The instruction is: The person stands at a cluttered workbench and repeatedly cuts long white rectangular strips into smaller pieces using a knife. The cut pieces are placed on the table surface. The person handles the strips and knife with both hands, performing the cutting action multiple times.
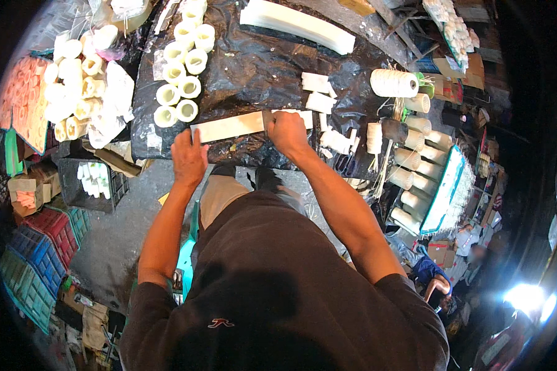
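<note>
A long, flat, pale strip (229, 127), wax-like in look, lies across the near part of the table covered in black plastic (254, 74). At the strip's left end my left hand (189, 157) grips it, with the fingers around the edge. My right hand (288, 133) is closed over a dark, flat, blade-like tool (267, 121) that stands across the strip; its handle is hidden in the fist. Beyond that fist the strip's right end (303, 117) shows. Short white blocks (320, 102) and cut pieces (335, 141) lie just right of my right hand.
Hollow pale cylinders (187, 110) stand in rows at the left. A stack of long white slabs (297, 26) lies at the back. To the right are a string spool (393, 83) and wicked candles (408, 159). Crates (52, 235) stand on the floor; another person (433, 275) is at lower right.
</note>
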A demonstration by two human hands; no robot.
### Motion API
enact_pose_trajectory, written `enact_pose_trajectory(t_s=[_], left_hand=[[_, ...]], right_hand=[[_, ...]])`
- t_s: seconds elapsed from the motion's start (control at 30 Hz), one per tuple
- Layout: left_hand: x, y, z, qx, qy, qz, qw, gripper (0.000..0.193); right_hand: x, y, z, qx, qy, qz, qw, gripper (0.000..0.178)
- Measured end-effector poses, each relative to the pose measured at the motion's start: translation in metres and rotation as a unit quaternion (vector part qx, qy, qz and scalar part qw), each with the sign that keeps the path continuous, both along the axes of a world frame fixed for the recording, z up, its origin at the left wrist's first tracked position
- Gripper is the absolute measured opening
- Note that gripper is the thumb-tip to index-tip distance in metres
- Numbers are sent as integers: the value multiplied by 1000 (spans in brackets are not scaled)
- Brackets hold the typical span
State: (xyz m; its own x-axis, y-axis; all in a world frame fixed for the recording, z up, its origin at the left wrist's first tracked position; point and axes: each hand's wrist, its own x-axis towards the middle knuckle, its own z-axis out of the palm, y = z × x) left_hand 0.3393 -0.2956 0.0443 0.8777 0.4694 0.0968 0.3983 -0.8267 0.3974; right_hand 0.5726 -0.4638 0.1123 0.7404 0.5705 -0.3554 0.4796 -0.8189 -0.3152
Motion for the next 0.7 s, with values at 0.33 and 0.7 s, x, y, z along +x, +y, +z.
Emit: enact_pose_trajectory(t_s=[0.33,0.7], left_hand=[[10,20,-22,-316,-21,246,916,41],[13,22,-21,-410,-9,262,874,40]], right_hand=[[26,-5,15,41,33,-23,998,30],[-15,23,-9,-51,-14,36,998,26]])
